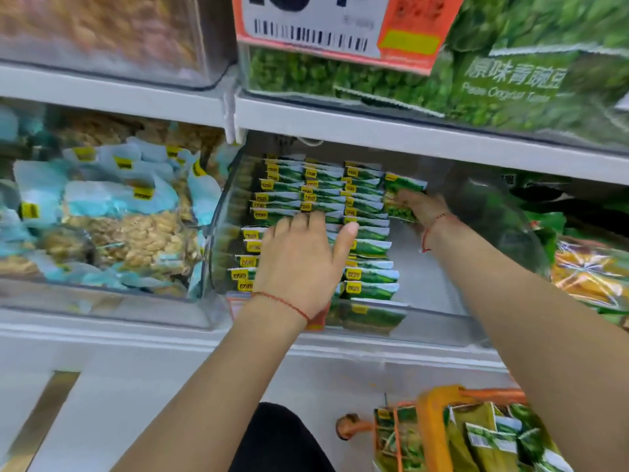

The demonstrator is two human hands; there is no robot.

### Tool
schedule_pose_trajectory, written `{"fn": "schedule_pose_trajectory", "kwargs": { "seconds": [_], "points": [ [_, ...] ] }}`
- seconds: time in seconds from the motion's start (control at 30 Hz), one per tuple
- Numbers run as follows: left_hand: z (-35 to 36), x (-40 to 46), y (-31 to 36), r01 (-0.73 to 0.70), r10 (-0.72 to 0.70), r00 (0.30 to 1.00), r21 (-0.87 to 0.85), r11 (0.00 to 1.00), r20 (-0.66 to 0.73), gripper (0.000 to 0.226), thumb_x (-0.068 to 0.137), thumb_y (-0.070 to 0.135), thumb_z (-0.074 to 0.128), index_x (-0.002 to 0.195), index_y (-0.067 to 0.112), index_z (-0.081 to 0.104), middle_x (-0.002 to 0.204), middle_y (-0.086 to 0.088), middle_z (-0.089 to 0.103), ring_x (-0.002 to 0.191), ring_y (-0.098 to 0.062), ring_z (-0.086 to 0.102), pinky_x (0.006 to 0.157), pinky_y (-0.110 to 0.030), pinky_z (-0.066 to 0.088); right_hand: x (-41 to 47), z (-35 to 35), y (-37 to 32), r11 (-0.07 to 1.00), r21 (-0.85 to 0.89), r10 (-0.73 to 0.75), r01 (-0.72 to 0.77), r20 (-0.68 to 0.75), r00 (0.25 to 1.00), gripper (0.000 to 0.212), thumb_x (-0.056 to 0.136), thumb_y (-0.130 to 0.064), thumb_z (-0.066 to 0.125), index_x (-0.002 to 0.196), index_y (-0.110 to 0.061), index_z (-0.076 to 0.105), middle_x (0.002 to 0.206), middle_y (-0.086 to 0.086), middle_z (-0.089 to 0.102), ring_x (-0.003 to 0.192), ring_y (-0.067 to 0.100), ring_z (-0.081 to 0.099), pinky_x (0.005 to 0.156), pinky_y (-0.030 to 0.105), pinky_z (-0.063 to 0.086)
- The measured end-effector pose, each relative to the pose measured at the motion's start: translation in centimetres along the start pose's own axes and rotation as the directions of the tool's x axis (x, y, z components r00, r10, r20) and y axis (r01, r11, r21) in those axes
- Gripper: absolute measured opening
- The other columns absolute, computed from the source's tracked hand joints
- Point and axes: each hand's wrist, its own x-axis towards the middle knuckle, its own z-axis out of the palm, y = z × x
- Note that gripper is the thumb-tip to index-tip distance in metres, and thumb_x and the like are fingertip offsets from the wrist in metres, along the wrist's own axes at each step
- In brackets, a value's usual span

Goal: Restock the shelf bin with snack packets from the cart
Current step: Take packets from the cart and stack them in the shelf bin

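Two bare hands reach into a clear shelf bin (425, 287) of green snack packets (369, 212) standing in rows. Leftmost sits a neighbouring bin of pale blue packets (102, 212). Next, the left hand (303, 257) lies flat on the rows, fingers straight and thumb spread — pressing, not gripping. To its right, the right hand (420, 207) curls its fingers round a single green packet (403, 195), held upright just beside the last row at the back of the bin. Lower right, an orange cart (432, 424) holds more green packets — well apart from the bin. Above hangs a barcode price tag (340, 25).
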Motion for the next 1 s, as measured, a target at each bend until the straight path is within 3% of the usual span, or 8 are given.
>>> {"fn": "schedule_pose_trajectory", "kwargs": {
  "seconds": [0.07,0.2,0.3,0.37,0.53,0.77,0.9,1.0],
  "points": [
    [0.0,0.0,0.0,0.003,-0.003,1.000,0.006,1.000,0.004,0.086,0.083,0.062,-0.005,0.127,0.013,0.050,0.119,-0.010,0.059,0.110,-0.028,0.052,0.092,-0.039,0.040,0.5,0.3,0.3,1.000,0.023,-0.018,0.018,0.007,1.000,0.028,0.093,-0.014,0.056,0.119,-0.010,0.045,0.097,0.008,0.051,0.087,0.020,0.051,0.062,0.025,0.039],
    [0.2,0.0,0.1,0.017,-0.017,1.000,-0.003,1.000,-0.001,0.087,0.081,0.062,-0.006,0.126,0.015,0.050,0.120,-0.008,0.059,0.110,-0.028,0.052,0.090,-0.038,0.039,1.0,0.7,0.5,1.000,-0.010,-0.027,0.027,0.024,0.999,0.015,0.091,-0.013,0.056,0.097,-0.014,0.042,0.081,0.004,0.052,0.078,0.020,0.055,0.065,0.027,0.042],
    [0.2,-0.1,0.1,0.022,-0.022,1.000,-0.033,0.999,-0.008,0.086,0.080,0.063,-0.005,0.126,0.016,0.051,0.120,-0.008,0.059,0.110,-0.028,0.051,0.091,-0.037,0.038,2.0,0.5,1.4,0.999,-0.024,-0.044,0.044,-0.005,0.999,0.023,0.084,-0.012,0.059,0.107,-0.009,0.056,0.103,0.009,0.058,0.101,0.026,0.056,0.085,0.036,0.045],
    [0.3,-0.2,0.1,0.017,-0.018,1.000,-0.038,0.999,-0.012,0.085,0.081,0.062,-0.004,0.125,0.016,0.052,0.121,-0.008,0.059,0.110,-0.028,0.051,0.091,-0.037,0.038,2.4,0.3,1.7,0.996,-0.055,-0.077,0.076,-0.017,0.997,0.036,0.087,-0.007,0.057,0.122,0.000,0.053,0.107,0.007,0.055,0.099,0.020,0.051,0.083,0.028,0.040],
    [0.4,-0.1,0.0,0.013,-0.014,1.000,-0.027,1.000,-0.025,0.084,0.082,0.061,-0.003,0.125,0.015,0.053,0.120,-0.008,0.060,0.109,-0.028,0.051,0.090,-0.037,0.039,3.1,0.1,2.6,0.987,-0.119,-0.110,0.109,-0.001,0.994,0.033,0.088,0.004,0.057,0.121,0.002,0.058,0.108,0.008,0.059,0.099,0.017,0.053,0.078,0.022,0.043],
    [0.4,-0.1,-0.1,0.008,-0.009,1.000,-0.024,1.000,-0.029,0.080,0.085,0.060,0.001,0.122,0.014,0.055,0.117,-0.009,0.061,0.107,-0.029,0.052,0.089,-0.038,0.039,4.0,0.5,2.7,0.957,-0.274,-0.072,0.092,0.082,0.994,0.036,0.087,-0.009,0.062,0.124,-0.008,0.058,0.123,0.013,0.062,0.115,0.028,0.057,0.103,0.036,0.043],
    [0.3,-0.1,-0.2,0.010,-0.011,1.000,-0.058,0.998,-0.017,0.069,0.089,0.055,0.013,0.123,0.012,0.055,0.117,-0.011,0.061,0.107,-0.030,0.052,0.090,-0.040,0.039,3.1,0.2,1.3,0.950,-0.311,0.020,-0.024,-0.016,1.000,0.050,0.093,-0.014,0.055,0.138,-0.002,0.039,0.132,0.013,0.051,0.119,0.027,0.050,0.095,0.030,0.039],
    [0.4,0.0,-0.3,0.002,-0.005,1.000,-0.083,0.997,-0.029,0.065,0.092,0.053,0.018,0.123,0.011,0.056,0.117,-0.013,0.062,0.108,-0.031,0.053,0.091,-0.040,0.042,0.8,-1.2,-0.1,0.979,-0.195,0.057,-0.063,-0.035,0.998,0.048,0.093,-0.013,0.052,0.138,-0.002,0.040,0.111,0.005,0.043,0.099,0.020,0.043,0.082,0.031,0.038]
  ]
}}
